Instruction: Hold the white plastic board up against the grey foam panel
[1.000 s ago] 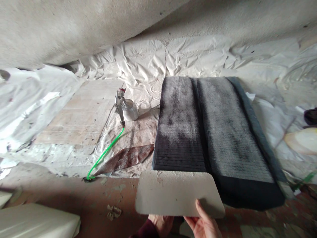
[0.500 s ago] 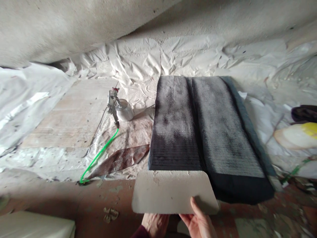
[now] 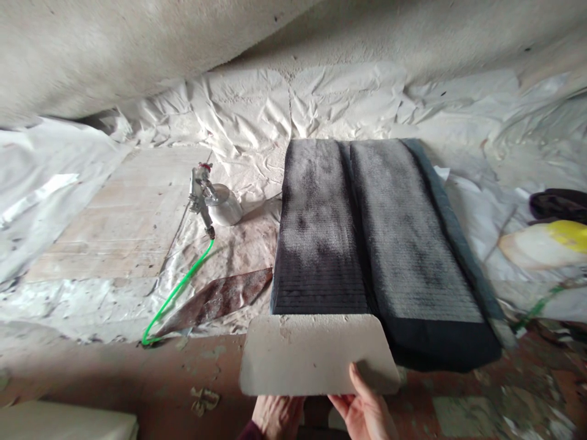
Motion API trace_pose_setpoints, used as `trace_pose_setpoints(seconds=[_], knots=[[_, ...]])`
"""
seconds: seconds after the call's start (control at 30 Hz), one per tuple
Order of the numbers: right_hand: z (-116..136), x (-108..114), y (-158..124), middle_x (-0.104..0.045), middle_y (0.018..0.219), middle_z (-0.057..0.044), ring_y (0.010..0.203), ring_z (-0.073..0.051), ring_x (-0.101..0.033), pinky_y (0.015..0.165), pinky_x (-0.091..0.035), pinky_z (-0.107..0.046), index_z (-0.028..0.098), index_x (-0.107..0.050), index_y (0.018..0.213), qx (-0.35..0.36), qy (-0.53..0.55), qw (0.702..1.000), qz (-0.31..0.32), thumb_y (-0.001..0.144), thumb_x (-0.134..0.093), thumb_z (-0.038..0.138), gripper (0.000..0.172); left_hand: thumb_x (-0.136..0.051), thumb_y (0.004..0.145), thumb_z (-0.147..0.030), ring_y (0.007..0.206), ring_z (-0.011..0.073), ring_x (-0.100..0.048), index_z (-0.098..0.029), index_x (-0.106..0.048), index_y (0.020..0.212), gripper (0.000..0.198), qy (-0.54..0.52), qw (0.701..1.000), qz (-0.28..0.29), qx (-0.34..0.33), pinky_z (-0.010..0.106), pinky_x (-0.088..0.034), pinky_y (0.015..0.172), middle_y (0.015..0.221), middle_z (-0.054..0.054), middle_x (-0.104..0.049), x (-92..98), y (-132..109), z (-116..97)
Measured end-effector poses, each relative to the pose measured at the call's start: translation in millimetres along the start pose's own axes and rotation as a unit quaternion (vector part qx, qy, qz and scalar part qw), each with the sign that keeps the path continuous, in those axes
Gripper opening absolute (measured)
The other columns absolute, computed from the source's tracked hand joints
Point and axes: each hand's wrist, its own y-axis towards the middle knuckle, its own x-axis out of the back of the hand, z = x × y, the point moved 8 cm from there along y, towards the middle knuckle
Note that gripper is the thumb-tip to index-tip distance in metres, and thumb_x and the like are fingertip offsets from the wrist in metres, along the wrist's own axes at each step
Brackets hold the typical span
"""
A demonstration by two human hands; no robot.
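I hold a flat, off-white board with rounded corners (image 3: 316,354) level in front of me, at the near end of a large dark ribbed foam panel (image 3: 376,244) that lies on the floor, dusted with pale spray. My right hand (image 3: 367,409) grips the board's near edge, thumb on top. My left hand (image 3: 277,415) is under the same edge, its fingers hidden beneath the board.
A metal spray gun (image 3: 213,198) with a green hose (image 3: 177,293) lies on crumpled white plastic sheeting (image 3: 257,116) to the left. A brown scrap (image 3: 220,299) lies by the panel. A yellow-white object (image 3: 545,244) sits at right, a pale slab (image 3: 64,428) at bottom left.
The view has drifted rightward, so everything has slid a little left in frame. The board and both hands keep the same grip.
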Motion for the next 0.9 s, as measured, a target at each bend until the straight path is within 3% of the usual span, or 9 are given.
trace_pose_setpoints(seconds=[0.13,0.3,0.43,0.5,0.67,0.8,0.9], knots=[[-1,1,1,-0.071,0.097,-0.005,0.081,-0.024,-0.068,0.064,-0.06,-0.039,0.022,-0.05,0.112,-0.006,0.0,1.0,-0.006,0.057,-0.094,0.032,0.071,-0.044,0.081,-0.013,0.074,0.0224,-0.066,-0.025,-0.062,0.095,0.026,-0.014,0.999,-0.053,-0.002,0.035,-0.054,0.068,0.085,0.003,-0.071,-1.7,2,1],[1,-1,1,-0.071,0.099,-0.005,0.082,-0.024,-0.068,0.066,-0.06,-0.038,0.021,-0.05,0.112,0.004,-0.004,1.0,-0.008,0.057,-0.094,0.032,0.071,-0.042,0.082,-0.013,0.077,0.024,-0.067,-0.023,-0.061,0.103,0.03,-0.008,0.998,-0.056,-0.006,0.039,-0.055,0.067,0.09,0.004,-0.072,-1.3,4,1],[1,-6,-1,-0.071,0.098,-0.005,0.08,-0.023,-0.068,0.065,-0.059,-0.038,0.021,-0.05,0.112,0.001,-0.004,1.0,-0.002,0.058,-0.094,0.033,0.071,-0.039,0.082,-0.015,0.07,0.0246,-0.066,-0.024,-0.061,0.094,0.027,-0.006,0.996,-0.085,-0.024,0.039,-0.053,0.062,0.08,0.003,-0.071,0.9,5,-1],[2,-9,-3,-0.071,0.098,-0.006,0.08,-0.024,-0.068,0.065,-0.059,-0.038,0.021,-0.051,0.111,0.006,-0.003,1.0,-0.007,0.056,-0.094,0.035,0.072,-0.039,0.083,-0.014,0.067,0.0236,-0.065,-0.025,-0.061,0.091,0.026,-0.002,0.997,-0.078,-0.017,0.039,-0.052,0.063,0.076,0.003,-0.07,0.2,6,0],[7,-15,-10,-0.072,0.095,-0.006,0.081,-0.024,-0.067,0.064,-0.059,-0.038,0.02,-0.052,0.11,0.029,-0.009,0.999,-0.026,0.051,-0.096,0.037,0.075,-0.042,0.083,-0.012,0.078,0.0234,-0.066,-0.023,-0.061,0.1,0.028,0.008,0.999,-0.043,-0.019,0.037,-0.054,0.07,0.087,0.005,-0.071,1.9,7,-1],[7,-15,-10,-0.072,0.095,-0.007,0.081,-0.025,-0.067,0.064,-0.059,-0.038,0.019,-0.053,0.109,0.027,-0.013,0.999,-0.029,0.051,-0.095,0.039,0.074,-0.043,0.084,-0.015,0.066,0.0223,-0.065,-0.025,-0.063,0.095,0.025,0.017,0.999,-0.023,-0.017,0.034,-0.051,0.058,0.078,0.003,-0.069,-1.8,2,-3],[7,-15,-10,-0.072,0.094,-0.007,0.08,-0.024,-0.067,0.062,-0.058,-0.037,0.018,-0.053,0.109,0.025,-0.014,0.999,-0.035,0.05,-0.095,0.039,0.076,-0.039,0.088,-0.018,0.054,0.0171,-0.061,-0.025,-0.064,0.092,0.026,-0.019,0.993,-0.106,-0.037,0.028,-0.044,0.048,0.069,0.001,-0.067,16.5,1,-13]])
